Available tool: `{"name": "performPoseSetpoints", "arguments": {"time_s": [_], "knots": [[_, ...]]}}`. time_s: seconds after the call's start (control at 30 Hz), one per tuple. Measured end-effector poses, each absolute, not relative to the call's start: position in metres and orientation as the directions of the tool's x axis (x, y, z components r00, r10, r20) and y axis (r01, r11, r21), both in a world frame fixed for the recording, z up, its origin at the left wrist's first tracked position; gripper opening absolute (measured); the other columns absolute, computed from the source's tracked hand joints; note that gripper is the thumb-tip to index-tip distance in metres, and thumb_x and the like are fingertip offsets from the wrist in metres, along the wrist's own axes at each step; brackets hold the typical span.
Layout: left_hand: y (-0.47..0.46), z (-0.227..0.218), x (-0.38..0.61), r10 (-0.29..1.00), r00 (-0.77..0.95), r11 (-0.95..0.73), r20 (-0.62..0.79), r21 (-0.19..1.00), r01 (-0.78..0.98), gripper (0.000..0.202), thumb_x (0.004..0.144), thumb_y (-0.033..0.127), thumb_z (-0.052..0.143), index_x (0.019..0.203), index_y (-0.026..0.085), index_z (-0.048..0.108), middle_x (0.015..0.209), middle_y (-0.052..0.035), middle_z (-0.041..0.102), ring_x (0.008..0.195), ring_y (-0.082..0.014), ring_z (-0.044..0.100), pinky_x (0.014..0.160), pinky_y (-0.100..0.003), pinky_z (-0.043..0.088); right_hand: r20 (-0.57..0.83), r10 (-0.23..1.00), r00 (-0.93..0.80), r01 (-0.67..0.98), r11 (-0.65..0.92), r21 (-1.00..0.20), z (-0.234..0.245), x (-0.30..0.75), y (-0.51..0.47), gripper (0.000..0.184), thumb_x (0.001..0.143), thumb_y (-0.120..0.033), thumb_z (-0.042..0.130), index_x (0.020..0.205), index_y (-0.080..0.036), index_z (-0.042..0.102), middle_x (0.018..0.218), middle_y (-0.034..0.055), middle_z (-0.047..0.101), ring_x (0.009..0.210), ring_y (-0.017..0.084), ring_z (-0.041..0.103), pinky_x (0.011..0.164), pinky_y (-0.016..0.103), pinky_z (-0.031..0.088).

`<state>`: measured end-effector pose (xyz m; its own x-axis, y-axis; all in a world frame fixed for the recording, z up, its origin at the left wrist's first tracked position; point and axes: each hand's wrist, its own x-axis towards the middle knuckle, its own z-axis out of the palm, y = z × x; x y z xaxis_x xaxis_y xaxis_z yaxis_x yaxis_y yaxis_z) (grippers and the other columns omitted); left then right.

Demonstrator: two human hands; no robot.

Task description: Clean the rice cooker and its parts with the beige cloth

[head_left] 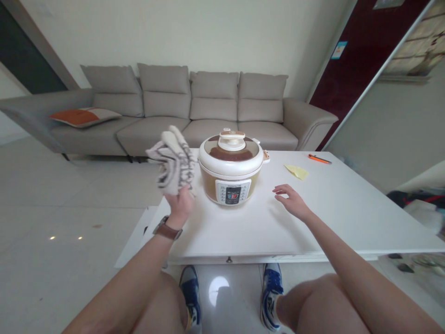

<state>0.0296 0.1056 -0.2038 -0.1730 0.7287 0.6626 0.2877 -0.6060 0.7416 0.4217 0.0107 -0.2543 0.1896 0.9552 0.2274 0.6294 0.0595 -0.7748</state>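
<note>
My left hand [180, 202] is raised just left of an electric cooker [231, 168] and is closed on a bunched white cloth with dark stripes [172, 160]. The cloth stands up above my fingers, beside the cooker's side. The cooker is white and tan with a brown lid, a knob on top and a control panel facing me; it stands on a white table [340, 208]. My right hand [291, 199] hovers low over the table to the cooker's right, fingers spread and holding nothing. A watch with a brown strap sits on my left wrist.
A yellow cloth [296, 171] and an orange-handled tool [319, 159] lie on the far right of the table. A grey sofa [194, 109] with an orange cushion [81, 116] stands behind. My knees and blue shoes show below the table's front edge.
</note>
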Motion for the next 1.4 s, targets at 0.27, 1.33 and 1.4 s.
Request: {"name": "performPoseSetpoints", "arguments": {"time_s": [0.27, 1.33, 1.4], "knots": [[0.118, -0.239, 0.08, 0.28, 0.525, -0.875, 0.804, -0.012, 0.485, 0.035, 0.094, 0.043, 0.062, 0.118, 0.022, 0.078, 0.13, -0.0145, 0.071, 0.139, -0.0365, 0.053, 0.127, -0.065, 0.019, 0.249, 0.953, 0.174, 0.623, 0.089, -0.777, -0.258, 0.416, 0.012, 0.017, 0.085, -0.033, 0.065, 0.098, -0.025, 0.072, 0.121, 0.0079, 0.064, 0.099, 0.023, 0.071, 0.081, 0.039, 0.059], [0.085, -0.242, 0.096, 0.221, 0.871, -0.895, 0.439, -0.262, 0.36, 0.06, 0.093, 0.014, 0.056, 0.152, 0.023, 0.052, 0.168, -0.006, 0.04, 0.161, -0.0218, 0.025, 0.131, -0.051, 0.017, 0.215, 0.959, 0.183, 0.623, 0.056, -0.78, -0.255, 0.416, 0.015, 0.019, 0.083, -0.036, 0.066, 0.096, -0.025, 0.074, 0.119, 0.0081, 0.066, 0.1, 0.024, 0.07, 0.09, 0.043, 0.058], [0.082, -0.255, 0.102, 0.176, 0.904, -0.914, 0.39, -0.275, 0.297, 0.057, 0.093, 0.013, 0.056, 0.149, 0.022, 0.054, 0.169, -0.0056, 0.038, 0.161, -0.0195, 0.023, 0.131, -0.046, 0.018, 0.216, 0.959, 0.186, 0.621, 0.056, -0.782, -0.256, 0.417, 0.015, 0.019, 0.082, -0.036, 0.066, 0.095, -0.025, 0.074, 0.118, 0.0081, 0.066, 0.099, 0.024, 0.071, 0.09, 0.044, 0.058]]}}
